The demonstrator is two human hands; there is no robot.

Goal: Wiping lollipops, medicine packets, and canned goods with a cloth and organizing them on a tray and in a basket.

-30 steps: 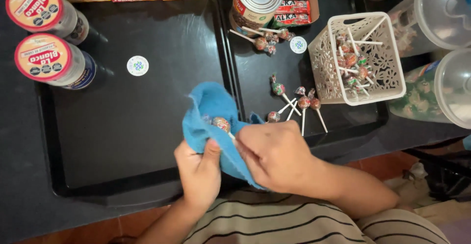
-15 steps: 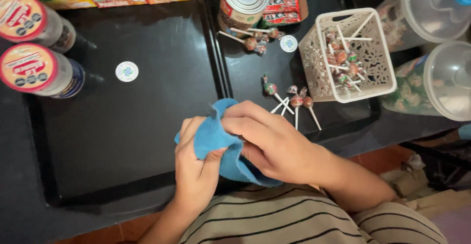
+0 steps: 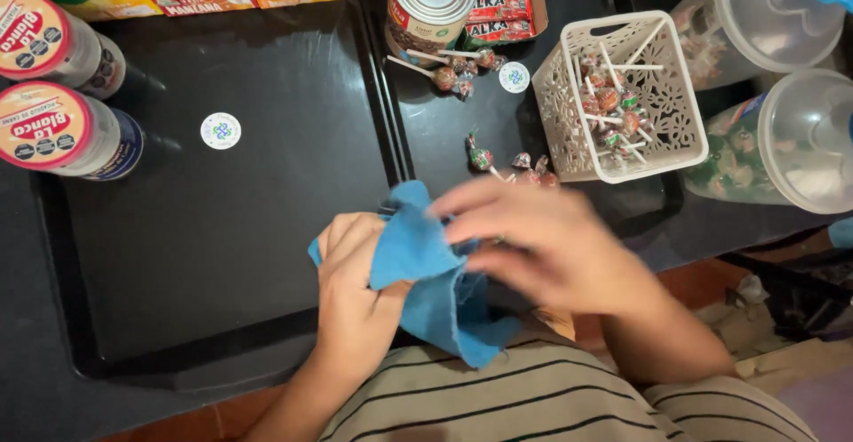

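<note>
Low centre of the frame: left hand (image 3: 355, 300) clenched on a blue cloth (image 3: 431, 286), folds bunched over the palm, a loose tail hanging toward the striped shirt (image 3: 551, 398). Right hand (image 3: 542, 242) spread over the cloth's right side, fingers extended and blurred; cannot tell whether pinching the fabric or only resting on it. Just above that hand, loose lollipops (image 3: 506, 162) lying on the right black tray (image 3: 462, 131), partly hidden by the fingers. Further right, a white lattice basket (image 3: 675, 140) with more lollipops inside. Likely risks: a wide sweep of the cloth knocking the loose lollipops off the tray edge, or catching a stick in the folds and dragging it along. Upper centre, a tin can (image 3: 434, 2) near more sticks (image 3: 444, 64); a careless reach could tip it. Left black tray (image 3: 222, 255) bare save a small round sticker (image 3: 220, 130).
</note>
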